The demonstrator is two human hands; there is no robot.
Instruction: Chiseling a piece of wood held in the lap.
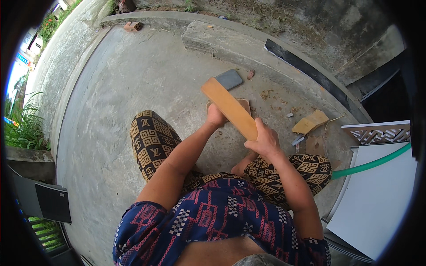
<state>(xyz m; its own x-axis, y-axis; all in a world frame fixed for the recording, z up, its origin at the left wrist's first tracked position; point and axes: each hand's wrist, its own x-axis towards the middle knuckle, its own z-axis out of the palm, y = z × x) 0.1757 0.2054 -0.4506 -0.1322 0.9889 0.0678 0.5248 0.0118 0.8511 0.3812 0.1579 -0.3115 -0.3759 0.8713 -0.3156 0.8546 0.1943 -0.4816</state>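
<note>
A long orange-brown wooden board (226,104) slants across the space in front of my knees. My right hand (265,139) is closed round its near end, thumb along the edge. My left hand (216,115) grips the board's left edge around the middle, its fingertips hidden beneath. Under the board, a flat brown piece (245,104) shows on either side; what it is I cannot tell. Just past the board's far end lies a grey rectangular block (230,79) on the concrete floor (111,84).
To the right lie a yellowish-brown chunk (310,122), a thin silvery piece (298,140) and a small grey bit (289,115). A green hose (372,163) crosses a white panel (377,195). Beyond are a concrete step (230,42), a dark strip (306,66) and a brick (133,26).
</note>
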